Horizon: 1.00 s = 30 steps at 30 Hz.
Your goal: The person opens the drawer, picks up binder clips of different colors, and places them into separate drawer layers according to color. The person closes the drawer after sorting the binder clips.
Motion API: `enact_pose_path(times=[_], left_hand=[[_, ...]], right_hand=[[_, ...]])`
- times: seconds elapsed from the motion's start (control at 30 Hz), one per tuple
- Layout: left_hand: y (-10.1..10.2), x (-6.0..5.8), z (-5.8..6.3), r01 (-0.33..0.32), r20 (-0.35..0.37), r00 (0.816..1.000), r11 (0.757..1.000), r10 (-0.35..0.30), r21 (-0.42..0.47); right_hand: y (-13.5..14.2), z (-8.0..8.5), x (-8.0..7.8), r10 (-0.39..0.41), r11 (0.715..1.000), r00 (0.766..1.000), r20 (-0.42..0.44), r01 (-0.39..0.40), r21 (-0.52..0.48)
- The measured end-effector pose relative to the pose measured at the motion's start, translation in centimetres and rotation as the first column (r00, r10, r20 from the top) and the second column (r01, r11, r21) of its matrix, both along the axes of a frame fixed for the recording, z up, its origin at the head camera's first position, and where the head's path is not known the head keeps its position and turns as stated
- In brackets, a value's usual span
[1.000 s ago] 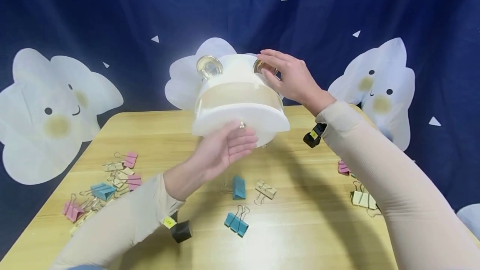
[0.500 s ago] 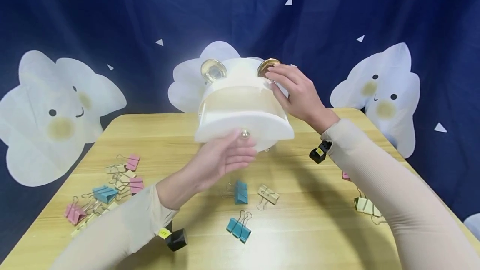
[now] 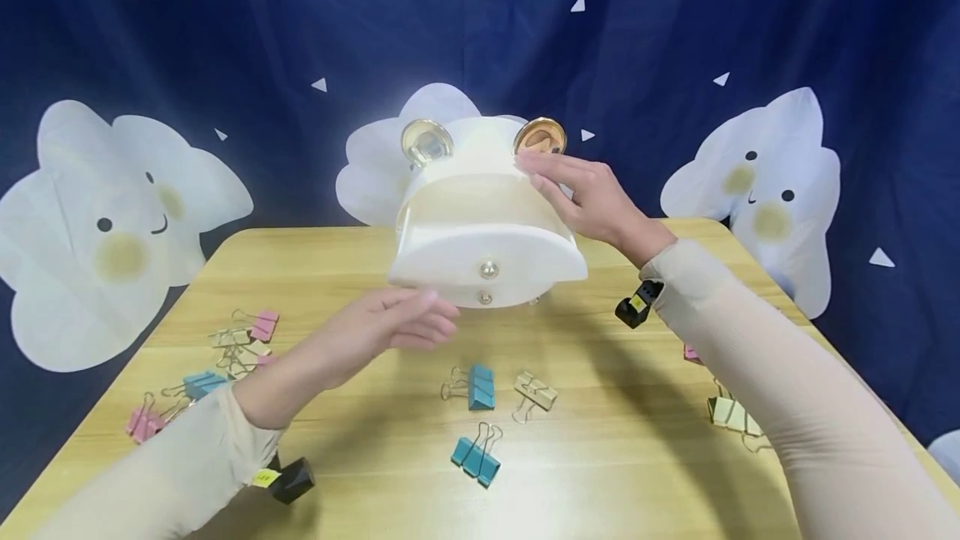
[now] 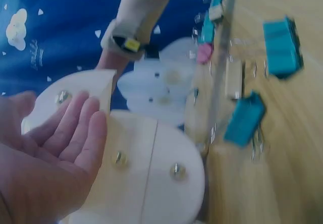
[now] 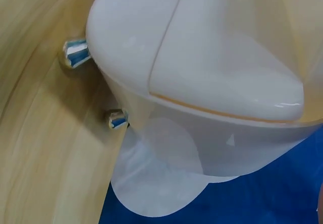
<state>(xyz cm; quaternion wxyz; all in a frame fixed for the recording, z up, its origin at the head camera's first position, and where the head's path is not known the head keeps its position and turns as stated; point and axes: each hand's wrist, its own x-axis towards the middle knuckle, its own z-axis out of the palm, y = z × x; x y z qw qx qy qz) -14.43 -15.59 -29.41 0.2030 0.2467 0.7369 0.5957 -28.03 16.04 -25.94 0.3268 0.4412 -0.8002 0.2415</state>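
Presently, mixed binder clips (image 3: 201,384) lie left of the left hand (image 3: 375,327), partly hidden by its sleeve (image 3: 172,465). That hand's fingers extend loosely near the white container (image 3: 487,252), which stands between and beyond both hands. Blue clips (image 3: 482,387) and a cream clip (image 3: 535,390) lie nearer. Right hand (image 3: 577,190): fingers straight, beside a gold ear (image 3: 540,133); contact unconfirmed.

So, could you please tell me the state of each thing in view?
Box: upright
Flap: tilted outward, open
Left hand: fingers extended, holding nothing
Right hand: fingers extended, at the box
Middle clips: loose, clamping nothing
Left clips: heaped, partly hidden
Right clips: partly hidden
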Motion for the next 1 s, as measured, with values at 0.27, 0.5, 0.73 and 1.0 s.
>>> enact_pose_path(times=[0.27,0.5,0.73,1.0], left_hand=[[-1.2,0.4,-0.6,-0.036,-0.262,0.963,0.933,-0.064,-0.359],[-1.6,0.7,-2.5,-0.058,-0.35,0.931,0.906,-0.101,-0.419],[-0.7,1.3,-4.5,-0.143,-0.562,0.805,0.858,-0.189,-0.493],[2.0,1.1,-6.0,-0.151,-0.603,0.745,0.809,-0.285,-0.569]], right_hand=[[-0.1,0.5,0.3,-0.028,1.0,0.988,0.153,0.027,0.004],[-0.2,0.1,0.4,-0.002,0.996,0.964,0.264,0.026,-0.087],[-0.5,-0.1,0.5,0.008,0.992,0.963,0.268,0.026,-0.123],[-0.6,-0.1,0.7,0.005,0.989,0.959,0.282,0.036,-0.141]])
